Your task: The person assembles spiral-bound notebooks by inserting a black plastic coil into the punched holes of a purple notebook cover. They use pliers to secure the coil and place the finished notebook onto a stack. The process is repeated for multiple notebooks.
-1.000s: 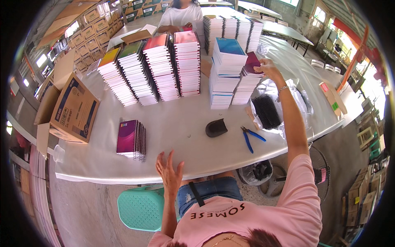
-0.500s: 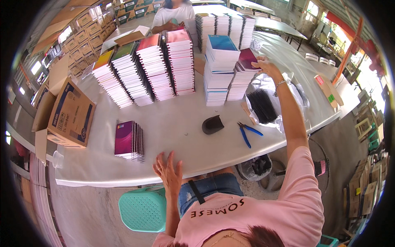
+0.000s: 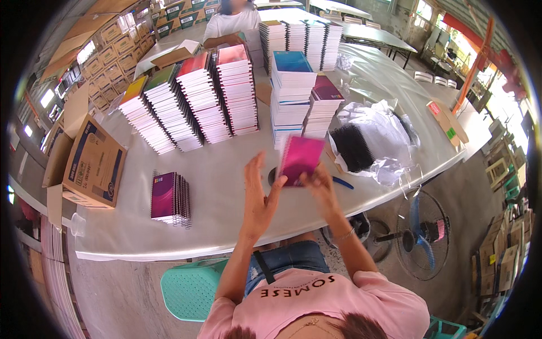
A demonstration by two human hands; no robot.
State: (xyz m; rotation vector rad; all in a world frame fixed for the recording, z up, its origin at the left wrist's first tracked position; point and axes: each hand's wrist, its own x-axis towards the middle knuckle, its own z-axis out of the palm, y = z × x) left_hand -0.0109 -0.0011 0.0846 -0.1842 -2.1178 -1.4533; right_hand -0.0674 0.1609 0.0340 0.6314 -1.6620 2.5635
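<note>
In front of me, over the table, my right hand (image 3: 320,189) grips a magenta-covered notebook (image 3: 303,159) by its lower right corner. The left edge of the notebook looks toothed or punched. My left hand (image 3: 258,198) is raised beside that edge, fingers spread, its thumb at or very near the lower left corner. Behind the notebook, the pliers show only a blue handle (image 3: 343,183), and a dark curved object (image 3: 272,174) is mostly covered. To the left lies a small pile of spiral-bound purple notebooks (image 3: 164,195).
Tall stacks of notebooks (image 3: 237,99) line the table's far side. A blue-topped stack (image 3: 292,79) stands beside a purple-topped stack (image 3: 324,104). Black binding coils (image 3: 351,148) lie on crumpled white plastic (image 3: 389,141). An open carton (image 3: 93,164) sits at left; another person (image 3: 231,25) is across.
My right hand has come back from the purple-topped stack toward me, bringing a notebook. My left hand has lifted from the table's front edge and moved right, up to the notebook.
</note>
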